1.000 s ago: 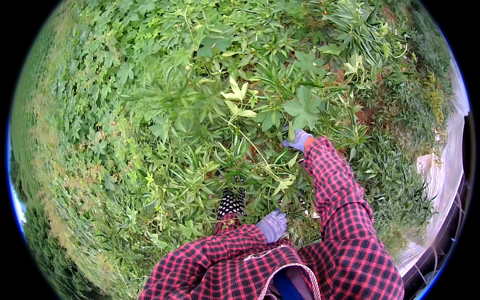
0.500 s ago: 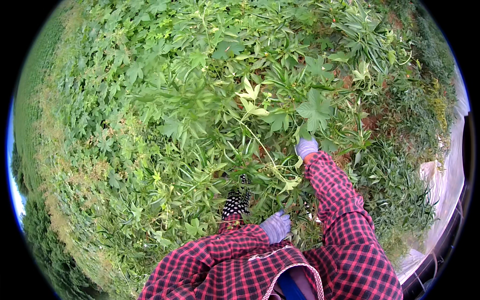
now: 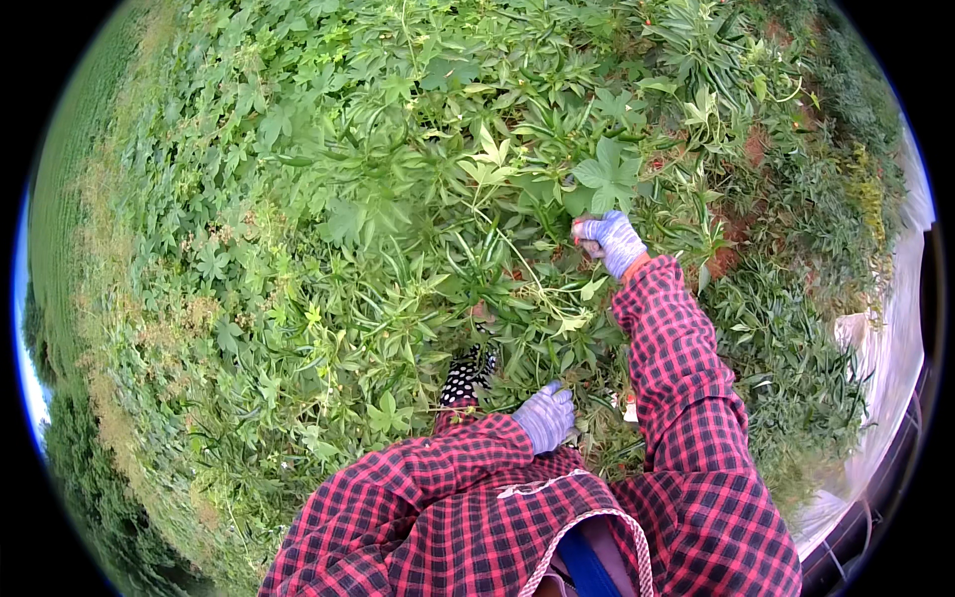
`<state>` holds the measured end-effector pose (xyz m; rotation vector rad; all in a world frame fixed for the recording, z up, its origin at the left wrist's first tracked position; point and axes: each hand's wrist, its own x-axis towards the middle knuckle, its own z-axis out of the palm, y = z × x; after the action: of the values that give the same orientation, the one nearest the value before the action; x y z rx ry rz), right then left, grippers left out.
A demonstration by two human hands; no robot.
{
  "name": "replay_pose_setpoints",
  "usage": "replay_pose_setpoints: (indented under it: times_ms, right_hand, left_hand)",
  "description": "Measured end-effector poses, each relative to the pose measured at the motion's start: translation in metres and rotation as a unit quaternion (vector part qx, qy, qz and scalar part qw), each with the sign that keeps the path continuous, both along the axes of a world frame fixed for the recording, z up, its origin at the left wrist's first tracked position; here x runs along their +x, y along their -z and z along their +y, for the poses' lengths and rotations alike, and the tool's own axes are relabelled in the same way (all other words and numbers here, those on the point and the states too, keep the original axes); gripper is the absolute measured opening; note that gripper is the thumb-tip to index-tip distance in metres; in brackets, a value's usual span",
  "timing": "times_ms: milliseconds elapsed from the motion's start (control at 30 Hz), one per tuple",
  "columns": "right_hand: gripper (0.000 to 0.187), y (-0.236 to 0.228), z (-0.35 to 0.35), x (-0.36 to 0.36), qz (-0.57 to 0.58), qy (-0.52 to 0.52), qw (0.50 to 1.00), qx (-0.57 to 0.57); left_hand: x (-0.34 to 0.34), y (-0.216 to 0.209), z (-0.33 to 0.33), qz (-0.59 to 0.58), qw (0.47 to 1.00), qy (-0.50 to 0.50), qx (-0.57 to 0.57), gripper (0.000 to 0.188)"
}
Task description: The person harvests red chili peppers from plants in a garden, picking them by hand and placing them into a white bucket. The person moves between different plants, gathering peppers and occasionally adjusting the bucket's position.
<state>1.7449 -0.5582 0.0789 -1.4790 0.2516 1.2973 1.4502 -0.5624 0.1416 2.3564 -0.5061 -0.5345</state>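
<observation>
My right hand [image 3: 614,239], in a grey-lilac knit glove, is reached forward among the pepper plants. Its fingers are pinched round a red chili pepper [image 3: 577,231], of which only a small part shows. Just beyond it spreads a broad lobed leaf [image 3: 609,175]. My left hand [image 3: 547,418], gloved alike, stays close to my body above the plants. Its fingers are curled down, and whatever they may hold is hidden. Long narrow green pods and leaves [image 3: 487,254] fill the space ahead of both hands.
A pale vine [image 3: 517,254] crosses the plants ahead of me. My boot [image 3: 468,378], black with white dots, stands among the stems. Reddish soil [image 3: 731,244] shows between plants at the right. Whitish plastic sheeting [image 3: 885,368] runs along the far right edge.
My right hand has come up out of the leaves, farther forward, with a red chili pepper now showing at its fingertips. My left hand has shifted slightly forward.
</observation>
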Motion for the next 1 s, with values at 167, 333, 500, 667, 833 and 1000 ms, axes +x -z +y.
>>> replay_pose_setpoints:
  times_ms: [167,333,500,667,833,1000]
  right_hand:
    - [0.01,-0.052,-0.031,0.007,-0.107,0.177,0.969,0.132]
    - [0.012,-0.181,-0.112,-0.005,-0.229,0.088,0.963,0.108]
    - [0.011,-0.253,-0.259,-0.091,-0.385,0.167,0.907,0.049]
    - [0.01,-0.151,-0.385,-0.174,-0.269,0.201,0.937,-0.095]
    - [0.037,-0.01,-0.429,-0.233,-0.254,0.221,0.93,-0.147]
    - [0.023,0.012,-0.429,-0.346,-0.162,0.148,0.966,-0.133]
  left_hand:
    - [0.016,-0.027,-0.012,-0.05,0.992,-0.112,0.013,0.028]
    - [0.014,-0.052,-0.047,-0.217,0.934,-0.272,0.077,0.038]
    - [-0.035,-0.081,-0.088,-0.337,0.92,-0.186,-0.072,0.033]
    - [-0.11,-0.042,-0.144,-0.028,0.979,-0.2,0.022,0.017]
    - [-0.12,0.025,-0.137,0.165,0.942,-0.221,0.191,0.021]
    - [-0.117,0.057,-0.153,0.326,0.895,-0.072,0.296,0.03]
